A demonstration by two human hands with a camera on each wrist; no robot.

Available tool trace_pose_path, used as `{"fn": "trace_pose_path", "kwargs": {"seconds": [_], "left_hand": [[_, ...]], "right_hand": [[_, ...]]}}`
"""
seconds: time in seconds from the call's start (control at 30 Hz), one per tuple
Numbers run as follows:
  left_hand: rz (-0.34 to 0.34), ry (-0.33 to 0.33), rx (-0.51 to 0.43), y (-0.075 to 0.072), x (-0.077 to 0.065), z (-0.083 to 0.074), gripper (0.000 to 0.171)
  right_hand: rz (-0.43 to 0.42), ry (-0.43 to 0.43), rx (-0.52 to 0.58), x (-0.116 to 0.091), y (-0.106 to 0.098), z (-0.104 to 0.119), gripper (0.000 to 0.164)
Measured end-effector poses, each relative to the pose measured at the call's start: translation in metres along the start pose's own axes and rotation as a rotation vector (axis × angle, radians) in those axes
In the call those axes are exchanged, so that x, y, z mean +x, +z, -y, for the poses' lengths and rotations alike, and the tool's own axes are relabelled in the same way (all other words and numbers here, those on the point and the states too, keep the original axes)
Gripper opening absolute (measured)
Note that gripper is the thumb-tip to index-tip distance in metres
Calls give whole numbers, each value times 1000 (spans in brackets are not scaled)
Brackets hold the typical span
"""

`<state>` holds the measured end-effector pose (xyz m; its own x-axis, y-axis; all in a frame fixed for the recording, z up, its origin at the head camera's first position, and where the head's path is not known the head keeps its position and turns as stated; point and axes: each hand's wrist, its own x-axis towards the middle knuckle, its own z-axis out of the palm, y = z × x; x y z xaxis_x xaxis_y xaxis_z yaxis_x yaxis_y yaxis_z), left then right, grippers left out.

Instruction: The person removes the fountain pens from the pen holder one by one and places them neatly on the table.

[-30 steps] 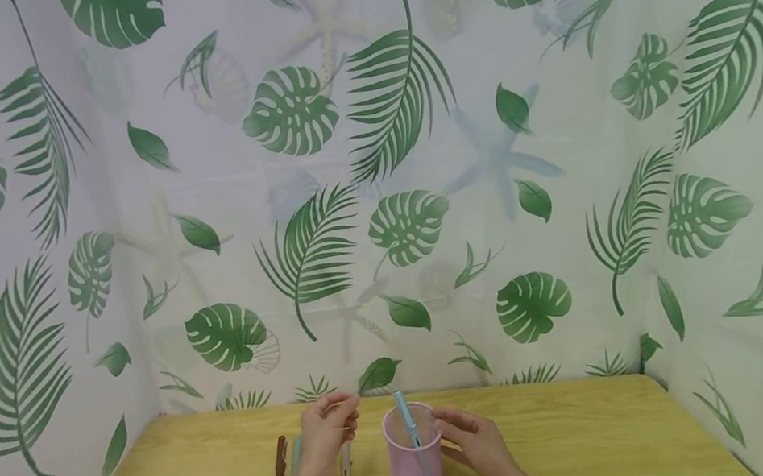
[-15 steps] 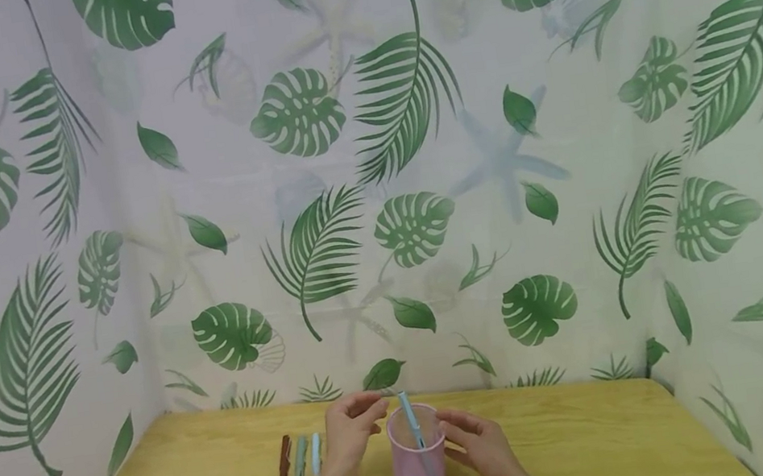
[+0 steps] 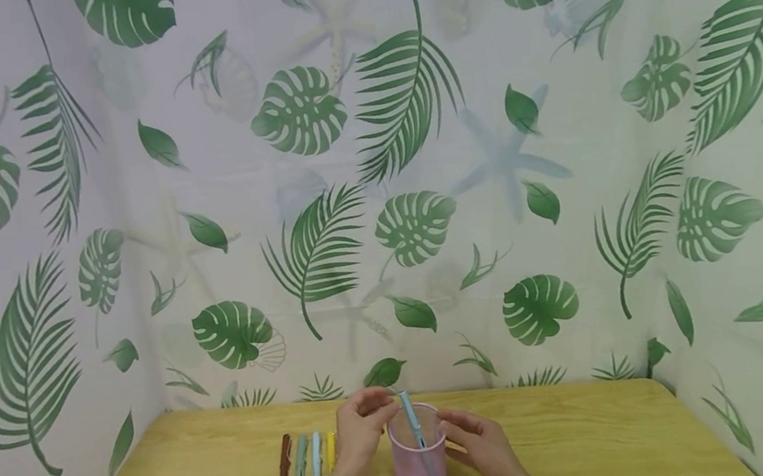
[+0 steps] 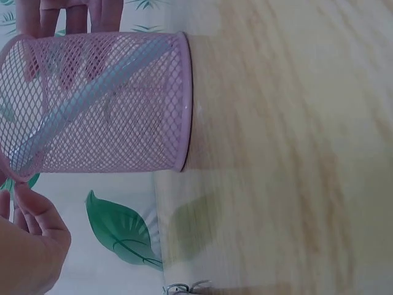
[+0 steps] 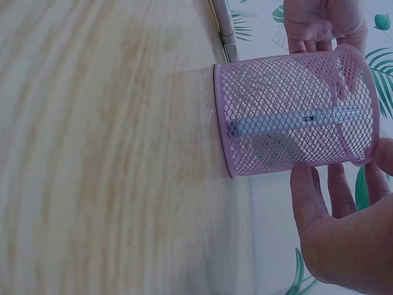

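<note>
A pink mesh pen holder [image 3: 421,468] stands upright on the wooden table, with a light blue pen [image 3: 413,421] leaning inside it. My left hand [image 3: 361,432] is at its left side; in the left wrist view the fingertips of that hand [image 4: 34,239] pinch the rim. On the opposite side, my right hand [image 3: 480,444] holds the holder; in the right wrist view its fingers [image 5: 304,190] lie against the mesh wall and its thumb is by the rim. Through the mesh [image 5: 264,74], the pen shows slanting from base to rim.
Left of the holder lie a brown pen [image 3: 283,475], a green pen [image 3: 299,473], a light blue pen [image 3: 316,454] and a yellow pen [image 3: 331,444], side by side. My left forearm partly covers this row. A leaf-patterned curtain [image 3: 438,327] hangs behind the table [image 3: 572,447].
My left hand has moved right, from above the row of pens to the pen holder's rim. The right hand stays on the holder. The camera view has shifted slightly.
</note>
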<state>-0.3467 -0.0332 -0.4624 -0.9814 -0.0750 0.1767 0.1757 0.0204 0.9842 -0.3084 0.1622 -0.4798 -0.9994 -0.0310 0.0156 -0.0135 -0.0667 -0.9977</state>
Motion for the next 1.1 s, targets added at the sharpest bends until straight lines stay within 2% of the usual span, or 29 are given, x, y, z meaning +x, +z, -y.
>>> {"fn": "trace_pose_path", "kwargs": {"seconds": [0.23,0.57,0.9,1.1], "left_hand": [[103,11,-62,-2,7,2,30],[222,9,-23,-3,14,8,42],[260,5,-22,-1,14,5,40],[234,3,-7,2,15,3,35]], "right_hand": [[-11,5,5,0,1,0,43],[0,-5,-8,0,0,-1,44],[3,-5,-8,1,-1,-2,45],[4,7,-8,0,-1,-1,45]]}}
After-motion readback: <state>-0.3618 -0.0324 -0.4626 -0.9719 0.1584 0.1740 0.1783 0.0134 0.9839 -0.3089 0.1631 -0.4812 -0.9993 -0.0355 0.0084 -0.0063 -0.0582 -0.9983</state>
